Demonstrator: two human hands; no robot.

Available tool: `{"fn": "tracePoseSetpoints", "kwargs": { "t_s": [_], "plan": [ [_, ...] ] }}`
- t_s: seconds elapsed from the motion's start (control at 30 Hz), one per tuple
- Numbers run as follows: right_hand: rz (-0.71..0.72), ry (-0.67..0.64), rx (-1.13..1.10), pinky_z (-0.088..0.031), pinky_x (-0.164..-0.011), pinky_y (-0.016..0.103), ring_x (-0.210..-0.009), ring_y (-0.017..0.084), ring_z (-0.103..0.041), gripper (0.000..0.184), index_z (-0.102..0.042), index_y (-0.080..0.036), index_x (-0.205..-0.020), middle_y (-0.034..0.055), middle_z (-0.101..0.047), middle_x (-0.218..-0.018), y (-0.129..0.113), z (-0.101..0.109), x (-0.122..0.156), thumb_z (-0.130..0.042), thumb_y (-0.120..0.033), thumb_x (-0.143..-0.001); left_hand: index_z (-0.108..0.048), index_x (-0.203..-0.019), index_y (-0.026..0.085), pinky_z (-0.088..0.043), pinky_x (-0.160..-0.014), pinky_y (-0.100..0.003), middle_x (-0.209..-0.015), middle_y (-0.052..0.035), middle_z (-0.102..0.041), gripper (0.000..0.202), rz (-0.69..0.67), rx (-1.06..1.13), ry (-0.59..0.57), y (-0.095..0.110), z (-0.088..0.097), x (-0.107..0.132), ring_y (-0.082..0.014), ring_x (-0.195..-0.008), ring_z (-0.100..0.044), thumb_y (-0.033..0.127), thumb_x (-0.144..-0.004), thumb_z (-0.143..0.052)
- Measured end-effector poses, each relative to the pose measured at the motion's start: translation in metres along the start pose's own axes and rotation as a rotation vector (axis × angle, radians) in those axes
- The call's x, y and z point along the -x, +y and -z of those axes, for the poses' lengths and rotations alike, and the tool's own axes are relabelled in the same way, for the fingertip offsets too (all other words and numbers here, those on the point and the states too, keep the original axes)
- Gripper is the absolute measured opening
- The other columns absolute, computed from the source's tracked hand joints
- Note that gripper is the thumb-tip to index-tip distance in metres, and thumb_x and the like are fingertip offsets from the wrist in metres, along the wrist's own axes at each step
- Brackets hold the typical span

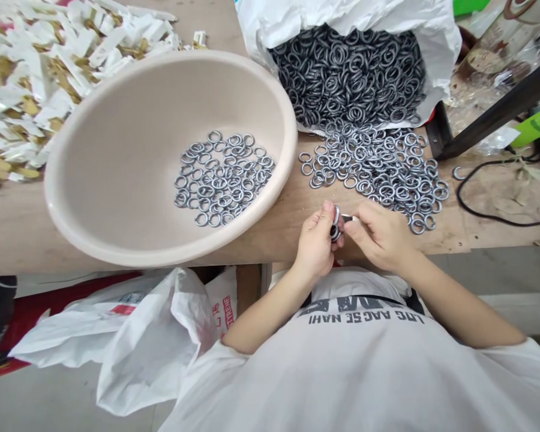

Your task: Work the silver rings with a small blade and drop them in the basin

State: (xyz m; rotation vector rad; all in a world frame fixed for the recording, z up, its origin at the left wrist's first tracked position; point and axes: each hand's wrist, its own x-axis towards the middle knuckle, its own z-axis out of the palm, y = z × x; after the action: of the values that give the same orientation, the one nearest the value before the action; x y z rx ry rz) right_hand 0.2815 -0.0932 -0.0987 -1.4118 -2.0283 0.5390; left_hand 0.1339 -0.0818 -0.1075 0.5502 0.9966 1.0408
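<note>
My left hand (315, 241) and my right hand (378, 235) meet over the wooden table's front edge. Between them is a small metal ring (336, 223), dark and partly hidden by my fingers. My left fingers grip it, and my right fingertips pinch at its side, next to a small white bit (351, 219) I cannot identify. Just beyond my right hand lies a loose spread of silver metal rings (378, 171). More rings fill an open white plastic sack (346, 72), and a smaller heap lies inside a beige plastic basin (117, 156).
A heap of white and gold pieces (40, 90) lies at the far left of the wooden table (270, 237). A black cable (477, 207) and a dark metal bar (499, 108) are at the right. White plastic bags (148, 342) lie on the floor below the table edge.
</note>
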Motion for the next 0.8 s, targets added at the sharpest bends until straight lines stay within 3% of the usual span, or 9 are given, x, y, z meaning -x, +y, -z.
{"fn": "tracePoseSetpoints", "kwargs": {
  "t_s": [0.17, 0.4, 0.53, 0.63, 0.67, 0.73, 0.8],
  "plan": [
    [0.082, -0.007, 0.210, -0.030, -0.063, 0.033, -0.068, 0.016, -0.050, 0.041, -0.060, -0.021, -0.079, 0.0035, -0.062, -0.078, -0.007, 0.000, 0.003, -0.048, -0.052, -0.103, -0.050, -0.071, 0.018, -0.025, -0.036, -0.015, -0.054, 0.0074, -0.045, 0.058, 0.030, 0.038, 0.014, 0.000, -0.003, 0.001, -0.0030, -0.040, -0.037, 0.070, -0.076, -0.075],
    [0.068, -0.025, 0.199, -0.026, -0.061, 0.032, -0.065, 0.016, -0.047, 0.043, -0.058, -0.021, -0.074, 0.0027, -0.060, -0.072, -0.008, -0.002, 0.002, -0.050, -0.053, -0.102, -0.047, -0.069, 0.019, -0.026, -0.037, -0.016, -0.053, 0.0083, -0.040, 0.060, 0.035, 0.044, 0.014, -0.001, -0.004, 0.000, -0.0031, -0.041, -0.034, 0.072, -0.075, -0.074],
    [-0.001, -0.092, 0.012, -0.028, -0.061, 0.031, -0.063, 0.015, -0.049, 0.045, -0.054, -0.022, -0.069, 0.0002, -0.057, -0.066, -0.007, -0.003, 0.000, -0.049, -0.050, -0.103, -0.048, -0.068, 0.019, -0.029, -0.038, -0.017, -0.055, 0.0075, -0.042, 0.060, 0.008, 0.000, -0.002, -0.007, 0.002, -0.001, -0.0038, -0.042, -0.037, 0.073, -0.076, -0.073],
    [-0.171, 0.070, -0.044, -0.028, -0.060, 0.032, -0.061, 0.015, -0.048, 0.049, -0.049, -0.023, -0.067, -0.0002, -0.053, -0.063, 0.009, 0.002, -0.010, -0.045, -0.057, -0.103, -0.051, -0.068, 0.017, -0.029, -0.039, -0.018, -0.058, 0.0052, -0.049, 0.057, -0.001, -0.084, -0.092, -0.014, 0.009, 0.004, -0.0037, -0.041, -0.042, 0.070, -0.083, -0.067],
    [-0.236, 0.170, -0.029, -0.027, -0.060, 0.033, -0.059, 0.016, -0.046, 0.051, -0.047, -0.024, -0.067, -0.0004, -0.049, -0.060, 0.016, 0.005, -0.015, -0.042, -0.058, -0.104, -0.052, -0.068, 0.017, -0.029, -0.039, -0.018, -0.059, 0.0045, -0.051, 0.056, 0.009, -0.109, -0.134, -0.016, 0.011, 0.006, -0.0038, -0.041, -0.043, 0.068, -0.085, -0.066],
    [-0.300, 0.216, 0.096, -0.027, -0.061, 0.034, -0.063, 0.018, -0.049, 0.050, -0.051, -0.024, -0.071, 0.0018, -0.054, -0.064, 0.027, 0.010, -0.029, -0.040, -0.059, -0.105, -0.052, -0.068, 0.017, -0.029, -0.039, -0.018, -0.061, 0.0037, -0.053, 0.054, 0.026, -0.126, -0.172, -0.016, 0.015, 0.009, -0.0039, -0.041, -0.046, 0.066, -0.087, -0.066],
    [-0.252, 0.119, 0.279, -0.028, -0.062, 0.034, -0.072, 0.021, -0.056, 0.042, -0.063, -0.023, -0.084, 0.0064, -0.065, -0.083, 0.032, 0.010, -0.043, -0.046, -0.057, -0.103, -0.054, -0.070, 0.017, -0.029, -0.038, -0.017, -0.065, 0.0027, -0.058, 0.051, 0.008, -0.104, -0.137, -0.010, 0.018, 0.009, -0.0044, -0.043, -0.049, 0.064, -0.085, -0.069]
  ]
}}
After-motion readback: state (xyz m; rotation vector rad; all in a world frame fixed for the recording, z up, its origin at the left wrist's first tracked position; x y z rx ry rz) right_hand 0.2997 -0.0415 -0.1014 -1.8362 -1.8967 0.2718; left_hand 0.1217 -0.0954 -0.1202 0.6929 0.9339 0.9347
